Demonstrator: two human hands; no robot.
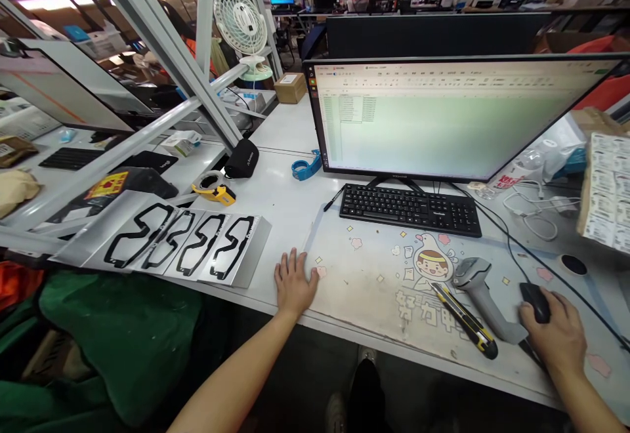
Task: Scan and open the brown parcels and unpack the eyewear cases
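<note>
My left hand (295,283) lies flat on the white desk (275,223) with its fingers spread, holding nothing. My right hand (561,328) is wrapped over a black computer mouse (534,302) at the right of the desk. Left of that hand lie a grey barcode scanner (489,298) and a yellow-and-black utility knife (465,321). A black keyboard (408,208) sits below a large monitor (443,121) showing a spreadsheet. Left of my left hand stand several silver boxes (241,256) with black printed shapes, side by side near the front edge.
A yellow tape dispenser (216,191), a black pouch (242,159), a blue tape dispenser (306,166) and a pen (333,199) lie farther back. A metal frame (167,52) carries a fan (240,21). At right are white cables (539,213) and a label sheet (608,190).
</note>
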